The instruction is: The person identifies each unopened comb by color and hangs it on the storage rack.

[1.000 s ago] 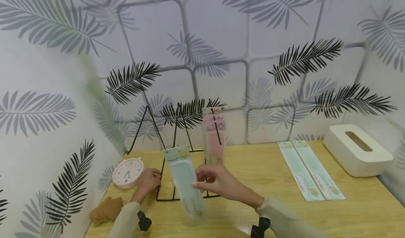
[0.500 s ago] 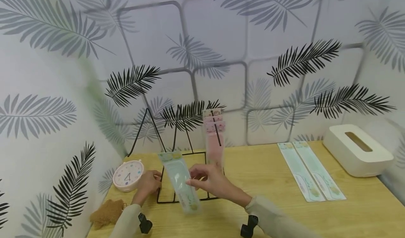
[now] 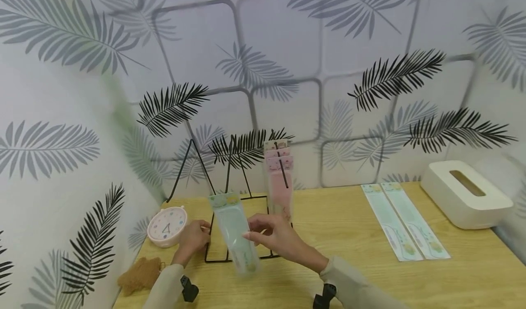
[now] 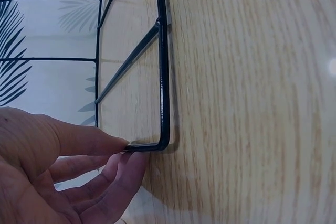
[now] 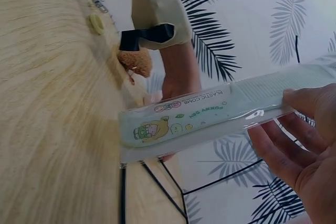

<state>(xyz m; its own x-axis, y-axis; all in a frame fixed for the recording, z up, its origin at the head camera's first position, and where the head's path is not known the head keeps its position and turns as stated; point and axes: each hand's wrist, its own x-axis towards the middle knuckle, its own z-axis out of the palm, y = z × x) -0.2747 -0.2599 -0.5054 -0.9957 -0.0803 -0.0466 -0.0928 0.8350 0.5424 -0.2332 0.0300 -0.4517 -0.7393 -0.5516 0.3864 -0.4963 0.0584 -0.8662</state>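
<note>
My right hand (image 3: 283,238) pinches a packaged plastic comb (image 3: 233,227) by its right edge. The pack is clear, with a pale green comb inside and a printed header card, and it leans slightly in front of a black wire display rack (image 4: 164,77). "PLASTIC COMB" and a cartoon figure show on it in the right wrist view. On the rack's left side, my left hand (image 3: 192,239) grips the base wire between thumb and fingers. Several pink packs (image 3: 278,195) hang from a hook at the rack's right.
Two more pale green comb packs (image 3: 390,227) lie side by side on the wooden table (image 3: 337,227). A white tissue box (image 3: 437,195) stands at the right. Beside my left arm are a pink round clock (image 3: 166,227) and a brown fluffy item (image 3: 139,274). Leaf-patterned cloth rises behind.
My right hand has moved slightly left with the comb pack over the last second, and the pack's front has turned a little. The left hand stays on the rack.
</note>
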